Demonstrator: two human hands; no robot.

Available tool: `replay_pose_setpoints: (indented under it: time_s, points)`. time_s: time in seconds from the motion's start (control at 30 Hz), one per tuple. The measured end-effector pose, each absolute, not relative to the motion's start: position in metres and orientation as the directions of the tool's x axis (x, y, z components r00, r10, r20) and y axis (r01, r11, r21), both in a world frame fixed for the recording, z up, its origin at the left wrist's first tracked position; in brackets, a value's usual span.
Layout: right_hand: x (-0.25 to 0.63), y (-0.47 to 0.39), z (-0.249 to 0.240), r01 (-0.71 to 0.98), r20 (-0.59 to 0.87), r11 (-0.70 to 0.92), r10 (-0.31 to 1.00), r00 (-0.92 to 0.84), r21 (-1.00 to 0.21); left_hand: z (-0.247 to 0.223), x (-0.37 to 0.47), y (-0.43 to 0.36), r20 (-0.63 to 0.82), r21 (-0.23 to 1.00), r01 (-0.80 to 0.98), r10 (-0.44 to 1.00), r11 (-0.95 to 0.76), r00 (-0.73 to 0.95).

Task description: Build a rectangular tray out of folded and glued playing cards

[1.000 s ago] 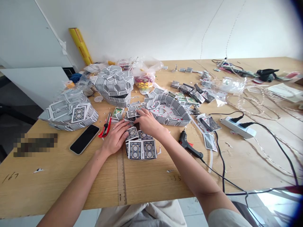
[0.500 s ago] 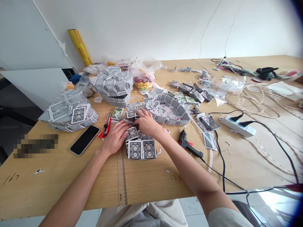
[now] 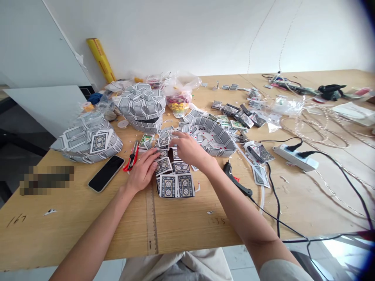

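Observation:
A piece built of playing cards (image 3: 177, 185) with dark patterned backs lies in front of me, with a dark gap between its cards near the far end. My left hand (image 3: 142, 168) rests along its left side, fingers stretched out and touching the cards. My right hand (image 3: 190, 149) is over the far right part, index finger stretched towards the grey-backed cards (image 3: 164, 139); its other fingers are partly hidden. Just behind it stands an open tray made of cards (image 3: 218, 150), with loose pieces inside. A black glue gun (image 3: 234, 179) lies to the right.
Left are a phone (image 3: 106, 174), a red cutter (image 3: 133, 157) and a card-covered box (image 3: 88, 144). Another card box (image 3: 142, 105) stands behind. A ruler (image 3: 151, 222) lies in front. Right are a power strip (image 3: 295, 157), cables and card packs (image 3: 243, 116).
My right hand has shifted slightly right and lifted off the middle cards, uncovering more of them and the gap. My left hand stays almost in place.

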State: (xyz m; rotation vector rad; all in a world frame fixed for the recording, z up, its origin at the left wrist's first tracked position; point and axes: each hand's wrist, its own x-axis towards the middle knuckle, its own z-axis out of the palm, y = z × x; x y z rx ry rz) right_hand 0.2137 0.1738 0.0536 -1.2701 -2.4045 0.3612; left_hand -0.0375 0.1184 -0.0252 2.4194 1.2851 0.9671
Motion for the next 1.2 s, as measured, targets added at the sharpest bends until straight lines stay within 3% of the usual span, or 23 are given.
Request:
replay_pose_setpoints:
  time_s: [0.27, 0.47, 0.77, 1.0, 1.2]
  points:
    - [0.24, 0.178, 0.062, 0.723, 0.332, 0.419, 0.903, -0.272, -0.548, -0.033, -0.042, 0.12, 0.466, 0.542, 0.662, 0.84, -0.518, 0.276]
    - [0.241, 0.162, 0.036, 0.593, 0.396, 0.398, 0.907, -0.142, -0.7, -0.037, -0.044, 0.123, 0.514, 0.527, 0.664, 0.821, -0.531, 0.249]
    - [0.25, 0.128, -0.003, 0.46, 0.499, 0.532, 0.842, -0.205, -0.711, -0.02, -0.037, 0.11, 0.566, 0.388, 0.575, 0.678, -0.721, 0.469]
    - [0.254, 0.122, -0.016, 0.423, 0.522, 0.535, 0.838, -0.159, -0.731, -0.018, -0.03, 0.109, 0.449, 0.419, 0.557, 0.697, -0.717, 0.559]
    - [0.251, 0.12, -0.022, 0.418, 0.498, 0.502, 0.857, -0.129, -0.757, -0.021, -0.031, 0.11, 0.435, 0.431, 0.554, 0.702, -0.712, 0.564]
